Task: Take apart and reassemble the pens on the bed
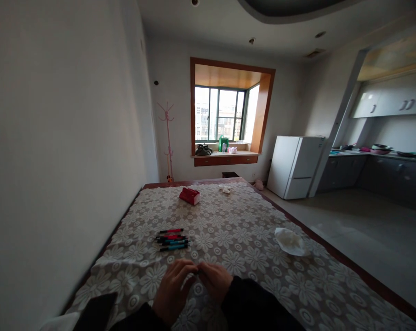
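near edge: left hand and right hand, dark sleeves, fingertips curled and meeting over the floral lace tablecloth; whether they pinch anything cannot be told. just beyond, left of centre: cluster of pens, red and teal barrels, lying roughly parallel, apart from both hands. right: crumpled white tissue. far end: red tissue box, no lettering readable. beyond table: pink coat stand, bay window, white fridge, kitchen cabinets.
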`<state>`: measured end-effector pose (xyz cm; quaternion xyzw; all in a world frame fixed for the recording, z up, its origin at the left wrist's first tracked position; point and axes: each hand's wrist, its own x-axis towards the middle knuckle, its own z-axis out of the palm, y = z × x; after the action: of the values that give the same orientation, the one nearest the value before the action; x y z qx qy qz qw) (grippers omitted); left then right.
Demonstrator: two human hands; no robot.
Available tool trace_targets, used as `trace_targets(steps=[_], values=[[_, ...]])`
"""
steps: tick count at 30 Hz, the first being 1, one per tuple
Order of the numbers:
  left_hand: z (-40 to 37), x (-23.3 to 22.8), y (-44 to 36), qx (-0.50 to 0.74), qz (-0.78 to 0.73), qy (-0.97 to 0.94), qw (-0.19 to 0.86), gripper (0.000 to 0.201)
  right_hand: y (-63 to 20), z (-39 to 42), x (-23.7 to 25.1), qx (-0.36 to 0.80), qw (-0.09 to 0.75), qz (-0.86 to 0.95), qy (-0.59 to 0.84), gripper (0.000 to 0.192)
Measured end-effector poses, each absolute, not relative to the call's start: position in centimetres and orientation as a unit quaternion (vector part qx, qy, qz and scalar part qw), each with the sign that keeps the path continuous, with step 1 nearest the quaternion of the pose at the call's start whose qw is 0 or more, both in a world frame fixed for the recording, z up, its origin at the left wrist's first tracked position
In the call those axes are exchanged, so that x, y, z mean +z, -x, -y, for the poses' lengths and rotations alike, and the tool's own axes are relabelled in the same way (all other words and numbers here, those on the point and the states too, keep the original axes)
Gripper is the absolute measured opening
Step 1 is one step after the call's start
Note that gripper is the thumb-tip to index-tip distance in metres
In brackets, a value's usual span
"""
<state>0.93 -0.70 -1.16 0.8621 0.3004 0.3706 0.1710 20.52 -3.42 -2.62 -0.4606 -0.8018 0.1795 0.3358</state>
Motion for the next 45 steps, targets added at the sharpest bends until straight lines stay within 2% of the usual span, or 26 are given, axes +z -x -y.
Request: trace_targets(steps=[3, 7, 13, 16, 18, 20, 24, 27, 31, 36, 39, 45], values=[[0.5, -1.6, -1.3, 0.339, -0.317, -0.853, 0.24, 0.012, -20.9, 3.3, -2.6, 0.09, 0.262, 0.834, 0.477, 0.016], [0.5, -1.7, -1.3, 0.332, -0.341, -0.843, 0.252, 0.011, -21.1, 3.1, -3.0, 0.057, 0.203, 0.813, 0.542, 0.015], [0.6, -1.1, -1.0, 0.313, -0.334, -0.854, 0.247, 0.01, -21.0, 3.5, -2.6, 0.06, 0.182, 0.819, 0.542, 0.015], [0.7, -0.7, -1.0, 0.293, -0.352, -0.865, 0.205, 0.023, -20.8, 3.7, -2.1, 0.061, 0.167, 0.817, 0.549, 0.016], [0.8, -0.4, -1.0, 0.272, -0.378, -0.863, 0.196, 0.04, -20.8, 3.7, -1.8, 0.052, 0.174, 0.826, 0.534, 0.017], [0.8, -0.2, -1.0, 0.268, -0.408, -0.85, 0.199, 0.048, -20.9, 3.6, -1.8, 0.041, 0.195, 0.84, 0.504, 0.017], [0.8, -0.3, -1.0, 0.312, -0.389, -0.837, 0.223, 0.024, -21.4, 3.3, -2.0, 0.051, 0.226, 0.84, 0.491, 0.016], [0.7, -0.5, -1.0, 0.306, -0.367, -0.849, 0.224, 0.019, -21.5, 3.3, -2.0, 0.055, 0.229, 0.834, 0.499, 0.021], [0.7, -0.5, -1.0, 0.289, -0.405, -0.84, 0.219, 0.034, -21.1, 3.6, -1.7, 0.026, 0.233, 0.843, 0.484, 0.027], [0.7, -0.6, -1.0, 0.291, -0.393, -0.845, 0.216, 0.024, -21.1, 3.4, -2.0, 0.048, 0.249, 0.837, 0.484, 0.02], [0.6, -0.7, -1.0, 0.263, -0.418, -0.844, 0.21, 0.041, -21.2, 3.3, -2.3, 0.071, 0.245, 0.835, 0.488, 0.014], [0.6, -0.4, -1.0, 0.294, -0.378, -0.85, 0.218, 0.021, -21.0, 3.8, -2.0, 0.055, 0.239, 0.829, 0.503, 0.021]])
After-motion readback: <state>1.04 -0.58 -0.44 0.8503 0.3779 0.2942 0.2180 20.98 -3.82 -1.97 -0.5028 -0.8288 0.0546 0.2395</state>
